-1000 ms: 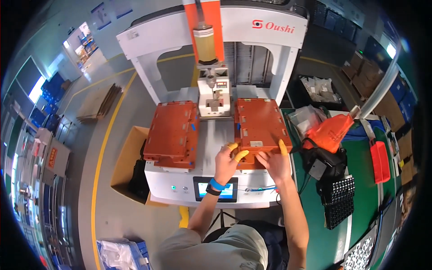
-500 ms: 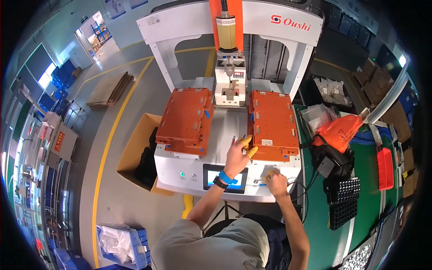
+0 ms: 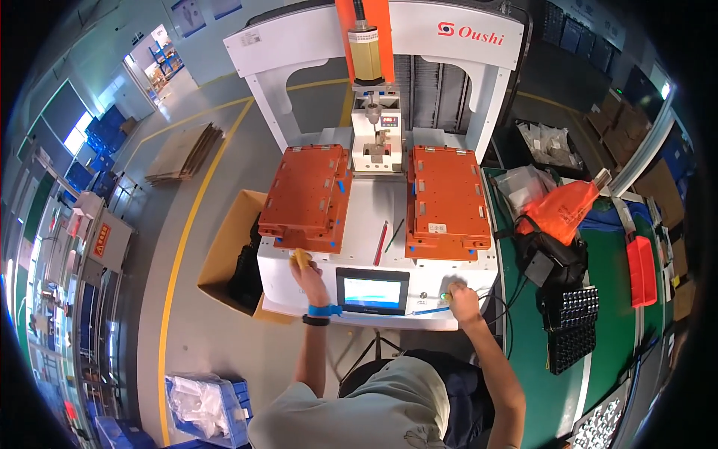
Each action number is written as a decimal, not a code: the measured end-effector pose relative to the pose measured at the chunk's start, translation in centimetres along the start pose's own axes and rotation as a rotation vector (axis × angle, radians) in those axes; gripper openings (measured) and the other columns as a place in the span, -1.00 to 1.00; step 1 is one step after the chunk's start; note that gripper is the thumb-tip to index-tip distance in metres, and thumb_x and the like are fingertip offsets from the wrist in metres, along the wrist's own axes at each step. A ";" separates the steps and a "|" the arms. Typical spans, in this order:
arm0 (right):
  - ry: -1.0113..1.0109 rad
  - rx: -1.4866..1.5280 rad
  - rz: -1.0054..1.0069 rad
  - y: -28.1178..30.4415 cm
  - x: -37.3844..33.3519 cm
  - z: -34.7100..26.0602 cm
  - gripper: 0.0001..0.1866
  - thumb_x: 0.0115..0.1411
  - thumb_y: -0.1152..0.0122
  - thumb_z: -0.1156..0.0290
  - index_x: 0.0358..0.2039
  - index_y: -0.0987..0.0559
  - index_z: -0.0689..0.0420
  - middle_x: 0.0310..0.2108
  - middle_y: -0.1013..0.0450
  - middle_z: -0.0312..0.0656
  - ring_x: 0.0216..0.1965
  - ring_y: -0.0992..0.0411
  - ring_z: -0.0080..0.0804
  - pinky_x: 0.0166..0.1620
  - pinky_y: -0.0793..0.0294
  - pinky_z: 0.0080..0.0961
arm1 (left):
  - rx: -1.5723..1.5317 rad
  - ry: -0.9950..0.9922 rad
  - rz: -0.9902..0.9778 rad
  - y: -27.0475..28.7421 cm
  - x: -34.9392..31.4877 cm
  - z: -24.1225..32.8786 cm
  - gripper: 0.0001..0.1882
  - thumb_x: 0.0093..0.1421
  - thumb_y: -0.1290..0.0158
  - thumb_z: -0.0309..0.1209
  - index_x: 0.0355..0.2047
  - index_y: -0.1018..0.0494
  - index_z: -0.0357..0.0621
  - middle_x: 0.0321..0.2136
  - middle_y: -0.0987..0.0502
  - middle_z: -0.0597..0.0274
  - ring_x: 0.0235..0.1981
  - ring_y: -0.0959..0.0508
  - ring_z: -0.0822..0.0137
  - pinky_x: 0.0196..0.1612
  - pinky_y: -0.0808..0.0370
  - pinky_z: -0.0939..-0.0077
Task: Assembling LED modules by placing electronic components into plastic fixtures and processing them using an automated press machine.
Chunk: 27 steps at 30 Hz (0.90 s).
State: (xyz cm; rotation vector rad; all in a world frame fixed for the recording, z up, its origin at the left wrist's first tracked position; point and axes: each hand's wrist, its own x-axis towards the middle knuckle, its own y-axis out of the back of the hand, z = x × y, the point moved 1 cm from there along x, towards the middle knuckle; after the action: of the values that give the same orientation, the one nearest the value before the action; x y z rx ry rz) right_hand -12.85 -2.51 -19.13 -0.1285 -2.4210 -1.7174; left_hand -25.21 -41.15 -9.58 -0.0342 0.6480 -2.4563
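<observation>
My left hand (image 3: pixel 308 278), with yellow covers on its fingertips and a blue band at the wrist, is at the left front of a white machine (image 3: pixel 363 213). Its fingers reach forward just below the left orange fixture (image 3: pixel 305 191) and hold nothing that I can see. On the right of the front panel, my right hand (image 3: pixel 464 301) has its fingers curled beside a green-lit button (image 3: pixel 443 296). Between the hands is a lit touch screen (image 3: pixel 372 292). The right orange fixture (image 3: pixel 449 191) lies beyond my right hand. A red stick-like tool (image 3: pixel 381 243) rests between the fixtures.
A screwdriving-type spindle head (image 3: pixel 366 60) hangs centrally above the machine bed. Left of the machine stands an open cardboard box (image 3: pixel 224 251). The green bench (image 3: pixel 516 337) on the right carries a black bag (image 3: pixel 553 251), black trays (image 3: pixel 572 322) and cables.
My left hand has moved left from the right fixture's front corner to the left front panel. The red tool is now uncovered. My right hand stays by its button.
</observation>
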 end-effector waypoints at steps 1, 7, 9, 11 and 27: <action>-0.015 -0.005 -0.026 0.5 0.1 -0.5 -0.79 0.07 -0.30 0.35 -0.30 -0.56 0.16 -0.34 -0.56 -0.01 -0.34 -0.59 -0.02 -0.26 -0.59 -0.13 | 0.033 0.048 0.007 -0.3 0.6 1.1 -0.84 0.40 0.11 -0.32 -0.08 -0.39 0.01 -0.47 -0.36 0.49 -0.62 -0.22 0.65 -0.61 -0.10 0.76; -0.109 -0.107 0.026 1.1 -0.6 -1.5 -0.74 0.02 -0.39 0.27 -0.41 -0.55 0.16 -0.36 -0.57 -0.04 -0.34 -0.58 -0.04 -0.25 -0.59 -0.17 | 0.279 0.148 -0.158 -3.2 4.8 2.5 -0.76 0.41 0.12 -0.24 -0.09 -0.45 -0.07 -0.39 -0.43 0.39 -0.56 -0.30 0.59 -0.56 -0.19 0.72; -0.077 -0.101 0.021 2.9 -0.1 -3.6 -0.72 0.03 -0.39 0.25 -0.40 -0.55 0.16 -0.35 -0.57 -0.03 -0.33 -0.58 -0.04 -0.25 -0.59 -0.17 | 0.453 -0.283 -0.131 2.2 10.4 -0.8 -0.62 0.41 0.08 -0.19 -0.05 -0.46 -0.29 -0.38 -0.48 0.26 -0.40 -0.42 0.39 -0.36 -0.35 0.56; -0.160 -0.068 0.026 4.7 -1.5 -2.5 -0.74 0.06 -0.37 0.24 -0.39 -0.56 0.16 -0.34 -0.58 -0.01 -0.31 -0.58 -0.03 -0.24 -0.59 -0.17 | 0.413 -0.165 -0.096 -3.1 7.1 -0.1 -0.58 0.37 -0.01 -0.19 -0.11 -0.49 -0.41 -0.38 -0.53 0.18 -0.35 -0.47 0.30 -0.30 -0.39 0.42; 0.039 0.080 0.406 24.0 -6.5 -8.3 -0.84 0.09 -0.29 0.43 -0.36 -0.64 0.26 -0.42 -0.52 -0.01 -0.36 -0.52 -0.04 -0.28 -0.55 -0.20 | -0.100 -0.084 -0.316 -5.3 11.7 4.0 -0.79 0.15 -0.16 -0.22 -0.27 -0.58 -0.03 -0.28 -0.59 0.34 -0.20 -0.58 0.36 -0.18 -0.54 0.30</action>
State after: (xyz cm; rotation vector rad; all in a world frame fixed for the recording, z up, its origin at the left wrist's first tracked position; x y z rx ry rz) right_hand -1.74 -2.11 4.62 -0.5303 -2.2357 -1.4266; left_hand -37.07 -45.63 -4.98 -0.2992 0.7778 -2.7023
